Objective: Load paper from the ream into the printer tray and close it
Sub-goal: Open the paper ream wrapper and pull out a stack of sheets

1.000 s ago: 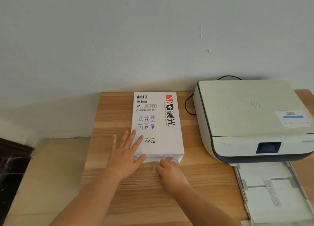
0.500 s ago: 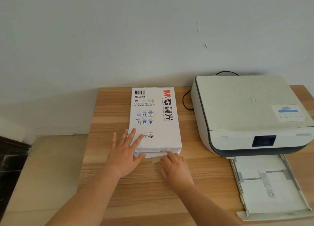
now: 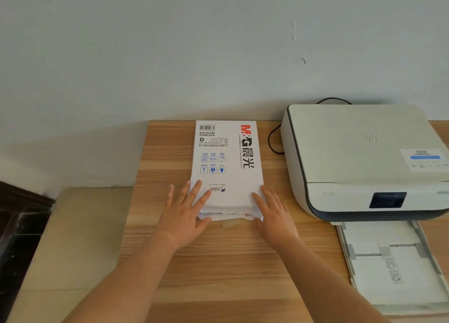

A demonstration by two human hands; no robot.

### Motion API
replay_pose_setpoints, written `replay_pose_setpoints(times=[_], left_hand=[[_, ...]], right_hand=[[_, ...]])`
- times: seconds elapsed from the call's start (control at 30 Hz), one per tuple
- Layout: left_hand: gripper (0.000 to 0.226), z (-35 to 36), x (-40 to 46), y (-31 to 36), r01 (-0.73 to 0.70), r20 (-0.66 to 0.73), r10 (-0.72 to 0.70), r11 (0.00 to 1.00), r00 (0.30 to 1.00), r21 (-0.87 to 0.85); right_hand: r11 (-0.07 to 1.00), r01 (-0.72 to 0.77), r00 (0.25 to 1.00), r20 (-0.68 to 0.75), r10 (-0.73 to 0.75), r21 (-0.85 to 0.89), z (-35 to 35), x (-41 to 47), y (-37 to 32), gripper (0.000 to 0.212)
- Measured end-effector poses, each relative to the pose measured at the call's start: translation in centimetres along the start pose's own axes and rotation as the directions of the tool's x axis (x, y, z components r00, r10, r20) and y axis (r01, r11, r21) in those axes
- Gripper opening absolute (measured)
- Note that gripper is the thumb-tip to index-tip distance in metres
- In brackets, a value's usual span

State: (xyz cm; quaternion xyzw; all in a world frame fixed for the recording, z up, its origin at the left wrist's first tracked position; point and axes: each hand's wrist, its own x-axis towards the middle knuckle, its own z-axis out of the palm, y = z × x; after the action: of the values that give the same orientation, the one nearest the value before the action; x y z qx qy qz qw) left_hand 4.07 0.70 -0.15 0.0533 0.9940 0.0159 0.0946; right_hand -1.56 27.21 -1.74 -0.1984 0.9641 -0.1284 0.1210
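Lengthwise, the ream (image 3: 227, 162) points away; both hands, left hand (image 3: 185, 212) and right hand (image 3: 273, 213), lie flat with fingers spread at its torn near end, gripping nothing.

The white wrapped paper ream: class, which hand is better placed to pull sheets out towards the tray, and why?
Probably the right hand: it rests at the white wrapped paper ream's torn near end, on the side nearer the pulled-out white printer tray. The left hand lies flat, steadying the wrapper.
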Motion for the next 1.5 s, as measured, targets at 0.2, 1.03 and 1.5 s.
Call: replay_pose_setpoints(times=[0.2,1.03,1.5], left_hand=[[0.07,-0.1,0.5,0.5,-0.001,0.028,0.0,1.0,1.0,0.006],[0.059,-1.3,4.3,6.6,-0.18,0.062,0.193,0.969,0.979,-0.17],[0.041,-5.4,6.9,6.2,-0.238,-0.014,0.238,0.971,0.971,-0.018]], right_hand=[[0.998,-0.057,0.998,0.02,0.057,0.006,-0.5,-1.0,1.7,0.068],[0.992,-0.084,0.996,0.01,0.083,0.094,0.1,-1.5,2.9,0.061],[0.975,0.171,0.966,-0.217,-0.138,0.141,-1.5,2.8,-2.4,0.022]])
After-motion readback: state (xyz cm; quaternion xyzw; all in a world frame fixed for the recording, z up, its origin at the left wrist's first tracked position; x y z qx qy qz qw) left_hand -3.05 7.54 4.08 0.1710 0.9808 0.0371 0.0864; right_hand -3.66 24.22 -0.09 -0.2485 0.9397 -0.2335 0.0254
